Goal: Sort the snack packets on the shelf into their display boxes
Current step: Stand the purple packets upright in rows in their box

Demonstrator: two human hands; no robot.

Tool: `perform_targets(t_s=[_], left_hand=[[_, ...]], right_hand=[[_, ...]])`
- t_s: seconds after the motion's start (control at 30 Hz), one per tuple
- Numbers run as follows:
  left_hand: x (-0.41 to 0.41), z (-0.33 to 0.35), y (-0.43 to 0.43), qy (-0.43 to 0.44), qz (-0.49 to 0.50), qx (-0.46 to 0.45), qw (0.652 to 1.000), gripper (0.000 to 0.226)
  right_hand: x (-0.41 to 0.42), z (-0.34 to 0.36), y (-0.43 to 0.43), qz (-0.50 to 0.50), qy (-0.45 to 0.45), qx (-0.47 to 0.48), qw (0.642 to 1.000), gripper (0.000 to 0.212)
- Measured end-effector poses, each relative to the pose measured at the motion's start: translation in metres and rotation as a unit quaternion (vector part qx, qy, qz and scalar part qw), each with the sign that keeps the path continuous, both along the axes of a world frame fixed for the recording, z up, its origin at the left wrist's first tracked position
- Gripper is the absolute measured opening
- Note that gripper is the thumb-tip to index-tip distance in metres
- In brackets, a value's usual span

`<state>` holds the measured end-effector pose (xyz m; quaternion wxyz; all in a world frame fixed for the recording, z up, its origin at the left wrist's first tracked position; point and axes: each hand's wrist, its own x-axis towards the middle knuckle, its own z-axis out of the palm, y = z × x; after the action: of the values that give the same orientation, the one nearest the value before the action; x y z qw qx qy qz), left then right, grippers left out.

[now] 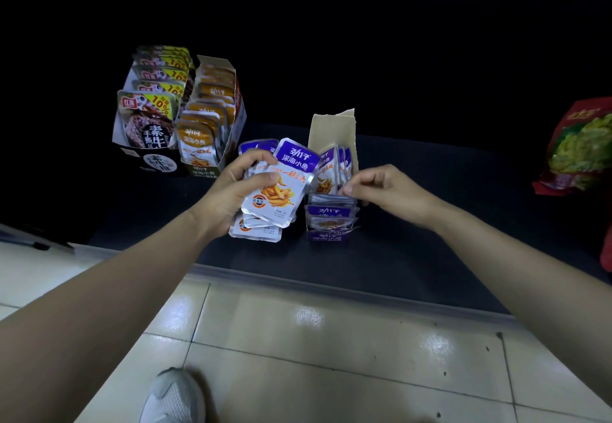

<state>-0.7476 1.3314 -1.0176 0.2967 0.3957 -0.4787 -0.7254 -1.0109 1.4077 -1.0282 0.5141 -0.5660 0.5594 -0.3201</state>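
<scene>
My left hand (236,187) grips a fanned stack of purple-and-silver fish snack packets (281,190) just above the dark shelf (430,223). To its right stands a purple display box (332,144) with a tall cardboard back flap, holding several of the same purple packets, some upright and some leaning forward. My right hand (384,187) reaches into this box, fingertips pinching the top edge of a packet (334,195) inside it. More purple packets (255,147) show behind my left hand.
At the back left stand a box of brown-and-yellow meat-style packets (149,114) and a box of orange fish packets (212,117). A large red-and-green bag (579,150) lies at the right edge. Tiled floor and my grey shoe (172,396) are below the shelf lip.
</scene>
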Motion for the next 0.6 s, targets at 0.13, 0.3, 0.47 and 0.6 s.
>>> perform_targets(t_s=[0.13,0.3,0.47,0.6], left_hand=[[-0.001,0.004,-0.009,0.076,-0.005,0.033,0.997,0.032],[-0.015,0.006,-0.015,0.104,-0.068,0.046,0.991,0.055],[-0.026,0.002,-0.015,0.140,-0.116,0.093,0.979,0.052],[-0.026,0.001,-0.011,0.117,-0.143,0.114,0.976,0.052]], right_hand=[[0.001,-0.001,-0.001,-0.011,-0.020,0.021,1.000,0.030],[-0.001,-0.005,-0.002,-0.056,0.004,0.030,0.998,0.032],[0.000,-0.007,-0.004,-0.058,0.072,0.048,0.995,0.035],[-0.002,-0.004,-0.006,-0.071,0.096,0.063,0.991,0.049]])
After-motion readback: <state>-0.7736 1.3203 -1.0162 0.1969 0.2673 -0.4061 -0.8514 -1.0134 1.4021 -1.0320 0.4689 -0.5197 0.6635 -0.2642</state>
